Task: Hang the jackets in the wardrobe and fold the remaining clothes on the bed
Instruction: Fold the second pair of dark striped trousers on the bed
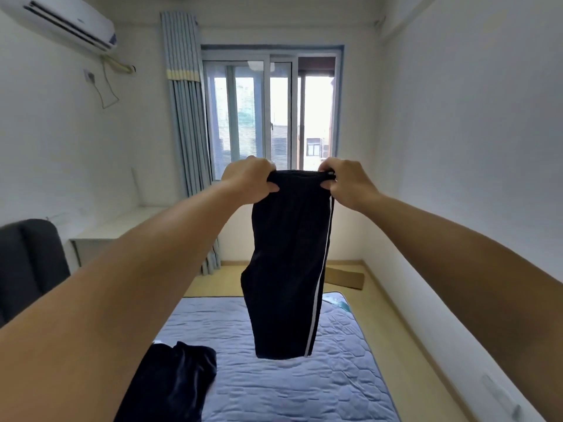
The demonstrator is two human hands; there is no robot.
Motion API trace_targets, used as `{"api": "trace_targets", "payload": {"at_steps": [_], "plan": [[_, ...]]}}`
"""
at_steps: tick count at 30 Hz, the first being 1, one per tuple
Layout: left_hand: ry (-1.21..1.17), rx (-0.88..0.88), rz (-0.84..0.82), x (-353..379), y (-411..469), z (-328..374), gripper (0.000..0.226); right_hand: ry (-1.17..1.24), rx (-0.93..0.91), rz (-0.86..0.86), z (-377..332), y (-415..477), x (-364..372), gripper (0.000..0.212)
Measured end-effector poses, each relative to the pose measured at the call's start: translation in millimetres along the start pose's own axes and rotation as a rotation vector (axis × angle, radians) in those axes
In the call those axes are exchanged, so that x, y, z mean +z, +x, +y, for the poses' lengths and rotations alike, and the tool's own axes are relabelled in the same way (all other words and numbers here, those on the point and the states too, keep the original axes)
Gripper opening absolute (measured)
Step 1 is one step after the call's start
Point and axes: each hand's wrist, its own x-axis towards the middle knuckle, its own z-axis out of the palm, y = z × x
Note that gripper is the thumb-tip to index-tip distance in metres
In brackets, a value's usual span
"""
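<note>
Dark track trousers [286,269] with a white side stripe hang straight down in the air above the bed [304,385]. My left hand [251,181] grips the left end of their waistband and my right hand [350,182] grips the right end, both arms stretched out at window height. The trouser legs lie together and end a little above the blue quilted mattress. A second dark garment [173,382] lies crumpled on the mattress near its left edge, partly behind my left forearm.
A dark chair [27,263] stands at the left beside a white desk [118,226]. The window [271,114] and blue curtain [189,129] are straight ahead. Flat cardboard [344,278] lies on the floor beyond the bed. A white wall runs along the right.
</note>
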Motion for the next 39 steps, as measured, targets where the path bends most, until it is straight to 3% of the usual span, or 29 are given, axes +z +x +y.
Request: {"api": "trace_targets", "payload": {"at_steps": [6, 15, 19, 21, 23, 25, 30, 34, 39], "plan": [[-0.155, 0.040, -0.145, 43, -67, 4, 0.024, 0.030, 0.037, -0.162, 15, -70, 29, 0.025], [-0.452, 0.017, -0.632, 128, -221, 37, 0.019, 0.114, 0.258, -0.453, 32, -256, 85, 0.026], [-0.656, -0.082, -0.766, 146, -302, 56, 0.018, 0.215, 0.337, -0.546, 25, -342, 94, 0.027], [-0.794, -0.163, -0.773, 145, -349, 70, 0.009, 0.273, 0.364, -0.581, 18, -382, 94, 0.027], [-0.891, -0.235, -0.769, 142, -402, 88, 0.021, 0.348, 0.397, -0.603, 8, -427, 88, 0.028], [-0.927, -0.312, -0.792, 142, -453, 105, 0.006, 0.443, 0.437, -0.632, -2, -470, 82, 0.027], [-0.997, -0.404, -0.810, 141, -551, 142, 0.012, 0.538, 0.492, -0.726, -17, -558, 71, 0.027], [-0.995, -0.464, -0.828, 150, -574, 149, 0.014, 0.545, 0.511, -0.726, -21, -586, 74, 0.024], [-1.078, -0.598, -0.735, 188, -555, 138, 0.013, 0.675, 0.687, -0.686, -3, -564, 109, 0.025]]}}
